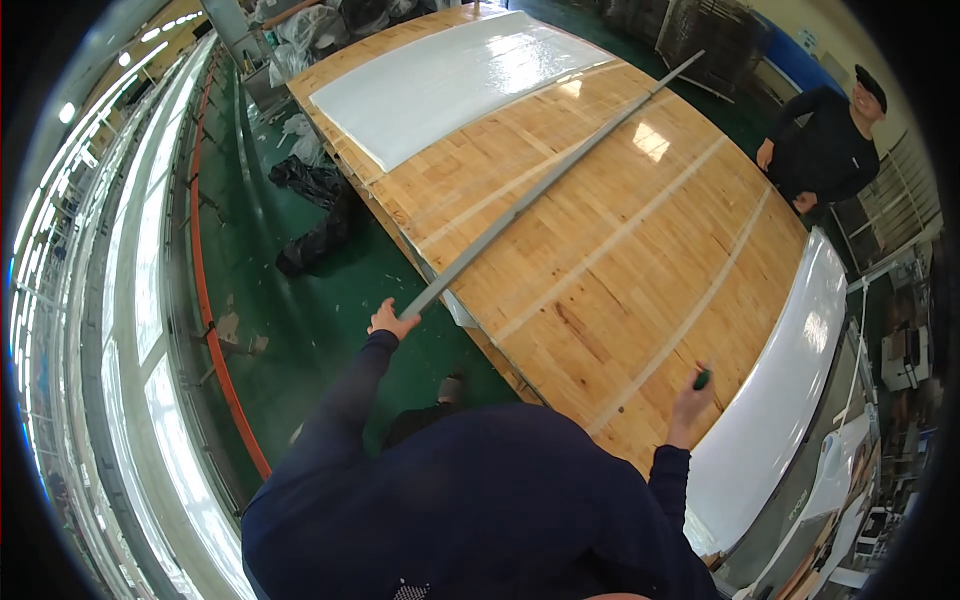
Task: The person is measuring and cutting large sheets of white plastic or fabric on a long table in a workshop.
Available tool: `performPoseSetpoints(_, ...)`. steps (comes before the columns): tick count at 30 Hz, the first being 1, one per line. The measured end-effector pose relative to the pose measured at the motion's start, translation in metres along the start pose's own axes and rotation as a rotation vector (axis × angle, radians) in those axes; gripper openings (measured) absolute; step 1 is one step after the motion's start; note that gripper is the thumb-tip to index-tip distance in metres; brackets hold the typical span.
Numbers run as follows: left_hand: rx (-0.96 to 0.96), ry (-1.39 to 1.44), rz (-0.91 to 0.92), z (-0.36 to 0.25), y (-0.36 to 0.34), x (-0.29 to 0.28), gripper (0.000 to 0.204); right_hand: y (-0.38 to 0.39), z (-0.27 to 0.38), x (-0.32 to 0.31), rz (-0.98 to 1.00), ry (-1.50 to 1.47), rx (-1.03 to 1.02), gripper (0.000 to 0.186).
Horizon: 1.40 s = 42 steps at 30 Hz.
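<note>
My left hand (pixel 394 320) is closed round the near end of a long grey straight bar (pixel 545 182). The bar reaches slantwise across the wooden table (pixel 590 270), and its far end sticks out past the table's far edge. Over the right part of the tabletop is my right hand (pixel 693 394), closed on a small dark green handled tool whose working end is too blurred to make out. A glossy white sheet (pixel 460 85) lies on the far left of the table. Another white sheet (pixel 780 390) runs along the right side, near my right hand.
A co-worker (pixel 825 140) in dark clothes stands beyond the table's far right corner. On the green floor at left lies black plastic (pixel 318 215). An orange rail (pixel 207 300) edges a long line with bright panels. Clear plastic bags (pixel 305 35) are heaped at the back left.
</note>
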<state>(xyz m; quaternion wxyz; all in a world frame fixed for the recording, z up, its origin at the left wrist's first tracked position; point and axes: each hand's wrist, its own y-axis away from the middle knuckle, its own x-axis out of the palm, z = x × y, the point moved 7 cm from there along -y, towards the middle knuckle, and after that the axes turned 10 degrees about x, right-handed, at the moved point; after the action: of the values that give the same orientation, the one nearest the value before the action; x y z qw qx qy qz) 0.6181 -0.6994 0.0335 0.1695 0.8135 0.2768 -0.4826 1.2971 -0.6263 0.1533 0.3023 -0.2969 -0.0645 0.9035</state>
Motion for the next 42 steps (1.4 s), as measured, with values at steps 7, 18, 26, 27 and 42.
performPoseSetpoints(7,-0.002,0.046,1.043,0.134,0.034,0.039,0.050,0.132,0.110,0.158,0.346,0.023,0.032,0.014)
performPoseSetpoints(18,-0.255,0.159,0.969,0.318,0.167,-0.089,0.039,0.266,0.210,0.293,0.804,-0.007,-0.027,0.014)
performPoseSetpoints(26,-0.146,0.098,0.560,0.405,0.230,-0.158,0.020,0.327,0.260,0.274,0.793,-0.111,-0.209,0.013)
performPoseSetpoints(27,-0.182,0.217,0.499,0.408,0.233,-0.158,0.021,0.335,0.254,0.262,0.770,-0.094,-0.177,0.013)
performPoseSetpoints(42,0.364,0.002,1.268,0.326,0.187,-0.104,0.060,0.530,0.095,0.100,0.617,0.164,0.370,0.017)
